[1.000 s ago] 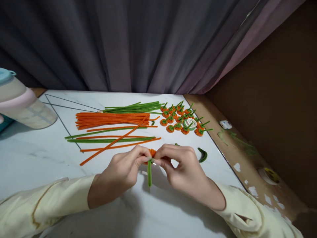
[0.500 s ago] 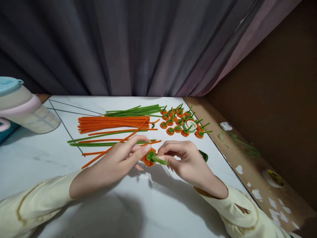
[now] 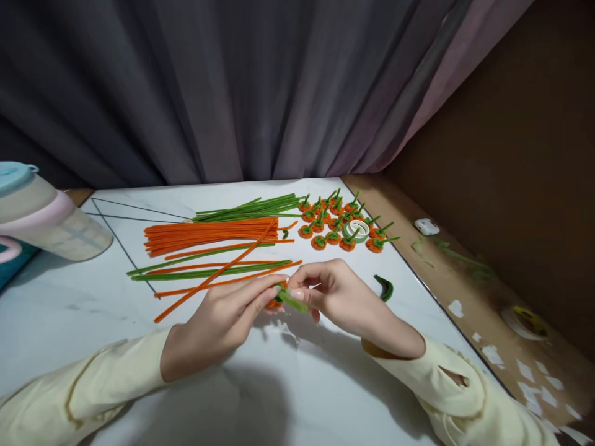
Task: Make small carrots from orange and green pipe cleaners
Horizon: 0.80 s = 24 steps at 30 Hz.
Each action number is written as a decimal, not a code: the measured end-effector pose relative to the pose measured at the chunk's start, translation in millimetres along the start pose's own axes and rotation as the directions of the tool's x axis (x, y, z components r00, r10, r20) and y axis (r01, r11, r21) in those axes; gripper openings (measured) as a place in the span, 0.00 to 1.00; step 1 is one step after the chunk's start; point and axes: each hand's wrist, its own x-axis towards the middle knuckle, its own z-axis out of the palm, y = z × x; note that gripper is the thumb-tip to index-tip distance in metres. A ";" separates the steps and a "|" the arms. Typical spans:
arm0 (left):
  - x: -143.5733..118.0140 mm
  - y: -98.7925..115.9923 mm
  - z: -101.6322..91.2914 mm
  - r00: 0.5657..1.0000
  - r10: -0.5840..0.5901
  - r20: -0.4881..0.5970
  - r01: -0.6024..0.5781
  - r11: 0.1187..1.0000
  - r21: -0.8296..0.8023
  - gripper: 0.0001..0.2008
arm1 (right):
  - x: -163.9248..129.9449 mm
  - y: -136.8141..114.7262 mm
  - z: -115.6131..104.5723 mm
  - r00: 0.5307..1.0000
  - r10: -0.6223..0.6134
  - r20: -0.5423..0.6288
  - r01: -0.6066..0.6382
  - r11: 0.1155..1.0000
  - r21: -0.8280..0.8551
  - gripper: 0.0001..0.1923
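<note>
Left hand (image 3: pixel 223 316), right hand (image 3: pixel 341 297), pinching orange coil (image 3: pixel 275 301), green stem (image 3: pixel 292 301)

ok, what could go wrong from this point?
1. Both hands, left hand and right hand, pinch one small orange coil with a green stem by the fingertips; it may slip or unwind.
2. Loose stems lie just behind the left hand, so a sleeve or wrist could drag them.
3. The green scrap sits close to the table edge and could get knocked off.
</note>
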 end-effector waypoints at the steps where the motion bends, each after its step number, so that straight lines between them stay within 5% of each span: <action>1: -1.5 -1.2 1.4 0.994 0.112 -0.016 -0.110 0.991 0.071 0.13 | 0.4 -0.6 0.0 1.000 0.027 0.013 -0.028 0.999 0.026 0.08; 4: -4.6 -3.8 4.3 0.955 0.296 0.006 -0.292 0.939 0.183 0.16 | 2.2 -0.6 0.9 0.997 0.068 0.038 -0.070 0.994 0.079 0.09; 7: -4.8 -4.3 4.4 0.957 0.288 0.026 -0.288 0.944 0.160 0.16 | 3.7 0.7 1.3 0.997 0.068 0.020 -0.070 0.995 0.075 0.09; 10: -0.7 -3.2 1.2 0.993 -0.040 0.110 0.044 0.998 -0.041 0.11 | 3.7 1.1 -3.5 1.000 0.016 0.013 -0.016 0.999 -0.035 0.08; 12: 3.9 -3.2 -2.0 0.923 -0.284 0.260 0.343 0.912 -0.223 0.06 | 2.5 0.5 -9.9 0.998 -0.041 0.042 0.046 0.990 -0.133 0.07; 14: 8.3 -4.5 -4.8 0.827 -0.374 0.419 0.530 0.767 -0.362 0.07 | 0.8 -0.6 -16.5 0.989 -0.135 0.058 0.144 0.967 -0.209 0.08; 18: 12.6 -9.4 -7.3 0.719 -0.376 0.585 0.672 0.592 -0.445 0.14 | -3.0 -1.4 -21.7 0.918 -0.388 0.075 0.389 0.852 -0.351 0.04; 24: 10.3 -10.5 -8.2 0.724 -0.374 0.579 0.681 0.519 -0.516 0.13 | -5.6 5.3 -9.7 0.809 -0.577 0.108 0.558 0.700 -0.446 0.08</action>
